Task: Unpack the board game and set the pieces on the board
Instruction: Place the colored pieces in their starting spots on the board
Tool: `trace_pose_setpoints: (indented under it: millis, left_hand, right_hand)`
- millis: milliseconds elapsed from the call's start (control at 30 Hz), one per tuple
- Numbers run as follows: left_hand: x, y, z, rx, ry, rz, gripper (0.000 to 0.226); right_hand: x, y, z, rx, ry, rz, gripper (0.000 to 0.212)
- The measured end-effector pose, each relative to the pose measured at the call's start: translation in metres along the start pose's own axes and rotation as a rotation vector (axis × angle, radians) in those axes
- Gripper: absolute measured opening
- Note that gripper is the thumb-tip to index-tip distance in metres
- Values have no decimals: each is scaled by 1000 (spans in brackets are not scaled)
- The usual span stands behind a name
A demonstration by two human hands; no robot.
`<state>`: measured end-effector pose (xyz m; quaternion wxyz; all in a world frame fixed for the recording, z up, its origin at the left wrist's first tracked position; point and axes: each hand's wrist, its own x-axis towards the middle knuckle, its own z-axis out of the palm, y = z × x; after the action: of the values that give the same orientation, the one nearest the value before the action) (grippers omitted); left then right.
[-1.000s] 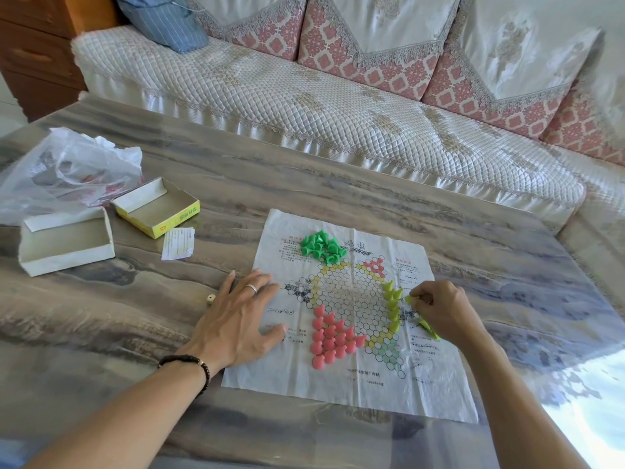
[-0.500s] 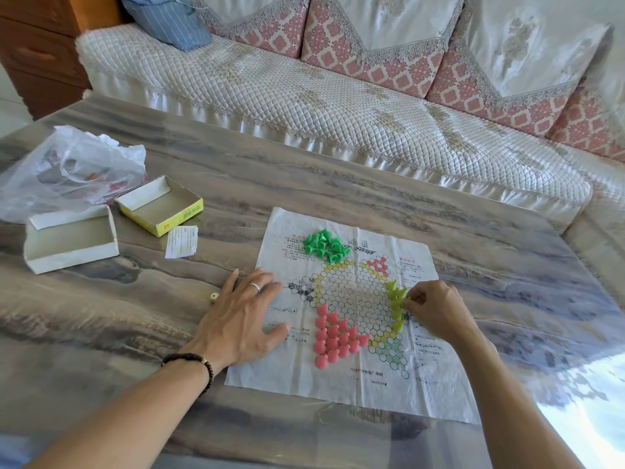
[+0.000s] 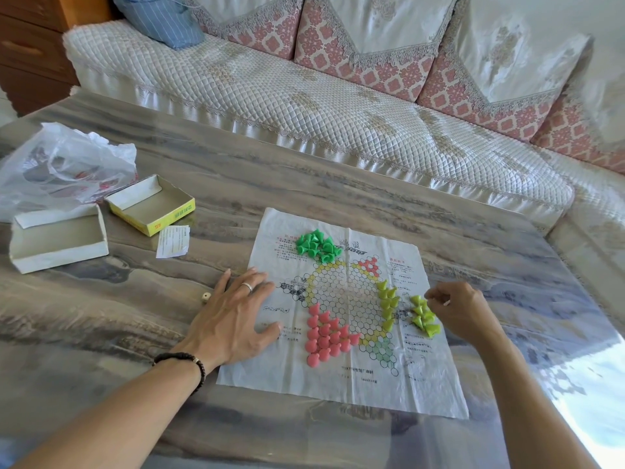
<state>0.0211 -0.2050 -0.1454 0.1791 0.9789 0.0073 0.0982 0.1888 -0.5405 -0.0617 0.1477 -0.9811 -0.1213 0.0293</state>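
left hand [image 3: 233, 319]: flat, palm down, fingers spread and straight, ring on one finger, bead bracelet at wrist | right hand [image 3: 461, 314]: knuckles up, fingers curled inward, thumb near fingertips; any pinched item not visible | forearms: both extended forward

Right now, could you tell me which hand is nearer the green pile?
Left. The left hand lies flat just below-left of the green pile; the right hand is farther, beside the yellow pieces.

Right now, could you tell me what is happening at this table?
A person is setting up a board game. The left hand presses flat on the paper board, while the right hand reaches into the loose yellow-green pieces; whether it pinches one is unclear. The pink pieces stand in their corner. The green pieces lie heaped.
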Motion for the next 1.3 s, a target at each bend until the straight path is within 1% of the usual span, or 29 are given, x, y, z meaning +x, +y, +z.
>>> trace_pose_setpoints:
  millis: [100,267,367,500,633,733,833,900,933,1033,1133,1300]
  left_hand:
    - [0,0,0,8,2,2,79]
    - [1,1,0,-9,-10,-8,79]
    - [1,1,0,-4,-19,-12,77]
    - [1,0,0,-2,-12,-8,77]
    - [1,0,0,-7,-7,-9,76]
    - [0,0,0,-3,-9,-6,75]
    - [0,0,-1,-5,-3,-5,74]
    - [1,1,-1,-3,-6,-5,74]
    - [1,1,-1,-1,-7,-3,74]
    - [1,1,-1,1,-5,-4,75]
    - [1,1,-1,3,-10,-4,75]
    - [1,1,-1,0,-13,-1,75]
  right_hand:
    - [-9,-2,3,-32,-109,-31,15]
    - [-15,-7,16,-125,-111,-63,20]
    - [-16,-9,19,-158,-100,-86,17]
    - [-12,-12,14,-58,-34,-119,10]
    - [-11,-18,13,53,-43,-65,9]
    - [-13,-20,20,80,-8,-16,18]
    - [-15,-21,27,127,10,34,13]
    - [-15,-23,30,135,3,27,6]
    - [-15,-24,31,131,3,16,6]
    - [-14,-26,34,107,-18,0,10]
    - [-13,-28,37,108,-42,23,6]
    - [-11,-27,41,94,-30,41,11]
